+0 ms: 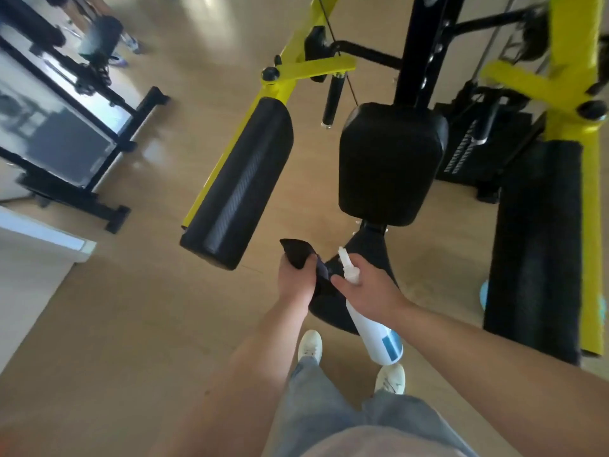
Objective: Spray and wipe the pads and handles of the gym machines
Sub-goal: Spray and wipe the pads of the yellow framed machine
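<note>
The cloth (296,255) in the left hand (295,280) is black, shading to dark purple at its lower fold; the spray bottle (372,328) in the right hand (369,288) is white with a blue label and a white nozzle; the arm pad (237,189) is black with a finely ribbed grey stripe down its length; the back pad (392,163) and seat (359,258) are plain black; the machine's arms (306,65) are bright yellow, its post (425,44) black; the right-side pad (540,252) is black on yellow; the floor (131,308) is light tan wood; the shoes (309,346) are white; the trousers (316,407) are pale grey-blue.
</note>
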The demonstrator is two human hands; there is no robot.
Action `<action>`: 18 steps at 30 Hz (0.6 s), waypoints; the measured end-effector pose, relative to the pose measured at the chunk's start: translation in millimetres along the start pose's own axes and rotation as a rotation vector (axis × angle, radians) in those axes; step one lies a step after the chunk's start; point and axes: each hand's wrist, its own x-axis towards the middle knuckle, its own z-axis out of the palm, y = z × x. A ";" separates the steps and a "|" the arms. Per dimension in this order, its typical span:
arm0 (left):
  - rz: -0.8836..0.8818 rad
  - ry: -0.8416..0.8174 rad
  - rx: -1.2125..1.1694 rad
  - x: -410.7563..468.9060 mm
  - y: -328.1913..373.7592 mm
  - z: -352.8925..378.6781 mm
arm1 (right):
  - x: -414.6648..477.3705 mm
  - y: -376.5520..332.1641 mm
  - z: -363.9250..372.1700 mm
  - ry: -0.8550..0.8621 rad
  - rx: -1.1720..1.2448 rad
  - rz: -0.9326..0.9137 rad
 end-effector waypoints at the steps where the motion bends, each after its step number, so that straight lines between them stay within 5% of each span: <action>1: 0.022 -0.031 0.021 5.4 0.8 2.7 | 3.3 4.7 1.5 0.034 0.014 0.036; 12: 0.093 -0.369 0.190 79.9 1.8 14.3 | 59.6 34.6 37.0 0.168 0.033 0.419; 18: 0.094 -0.373 0.200 155.2 -45.9 44.4 | 116.4 69.3 61.4 0.183 0.093 0.571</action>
